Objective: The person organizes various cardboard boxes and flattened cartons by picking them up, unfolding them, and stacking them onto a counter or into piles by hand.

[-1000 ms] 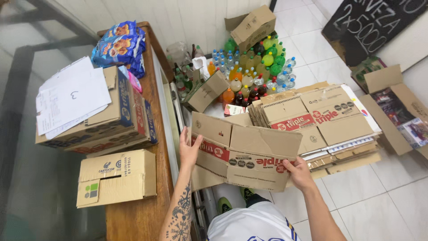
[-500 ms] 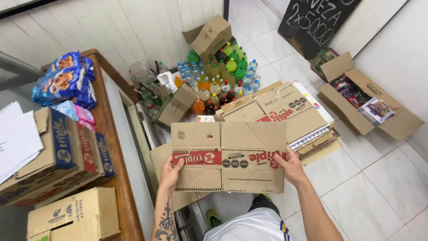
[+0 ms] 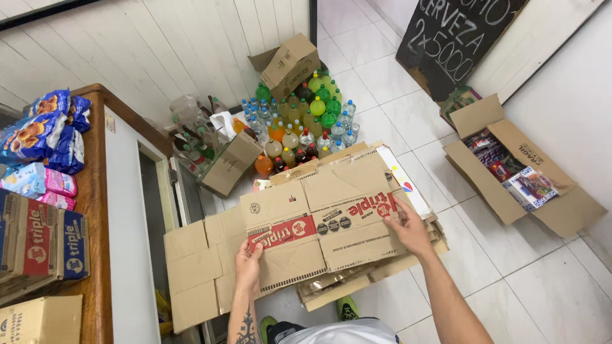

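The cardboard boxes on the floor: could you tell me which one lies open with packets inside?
The open box by the right wall, below the chalkboard: its flaps are spread and colourful packets show inside. The others are flattened or hide their contents.
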